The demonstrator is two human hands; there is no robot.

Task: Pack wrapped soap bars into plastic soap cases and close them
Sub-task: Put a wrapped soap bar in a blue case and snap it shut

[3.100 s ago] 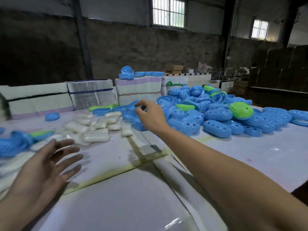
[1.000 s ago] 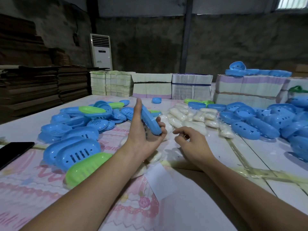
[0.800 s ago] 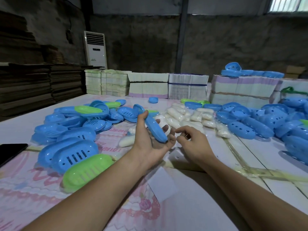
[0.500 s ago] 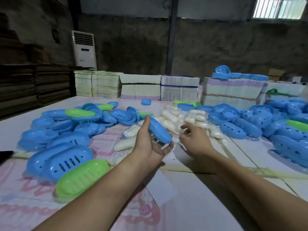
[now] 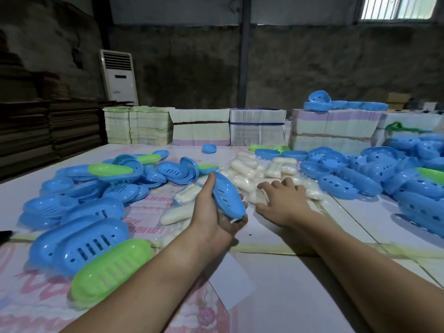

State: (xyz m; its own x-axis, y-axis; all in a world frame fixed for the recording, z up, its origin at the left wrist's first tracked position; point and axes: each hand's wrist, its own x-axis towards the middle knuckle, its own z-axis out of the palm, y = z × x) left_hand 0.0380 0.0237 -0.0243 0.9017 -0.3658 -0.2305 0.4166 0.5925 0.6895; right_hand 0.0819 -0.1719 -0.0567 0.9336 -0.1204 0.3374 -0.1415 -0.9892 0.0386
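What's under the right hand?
The right hand is spread over wrapped soap bars on the table; fingers look straight. Whether it touches one is hidden by the hand itself.

One view only, worn on the head, looking forward and slightly down across a wide white-covered table (image 5: 300, 296). Wide-angle, with bent lines toward the edges. Both bare forearms entering from the bottom edge, left hand (image 5: 216, 212) and right hand (image 5: 286, 203) close to the lens near the centre. Heaps of blue oval plastic case halves (image 5: 91, 239) filling the left and right foreground, close by. Farther off, bundled stacks of flat white paper (image 5: 257, 127) along the table's far edge. Beyond, a dark concrete wall (image 5: 312, 68) and a barred window (image 5: 398, 7) at the top right corner. No second view to share the scene with.
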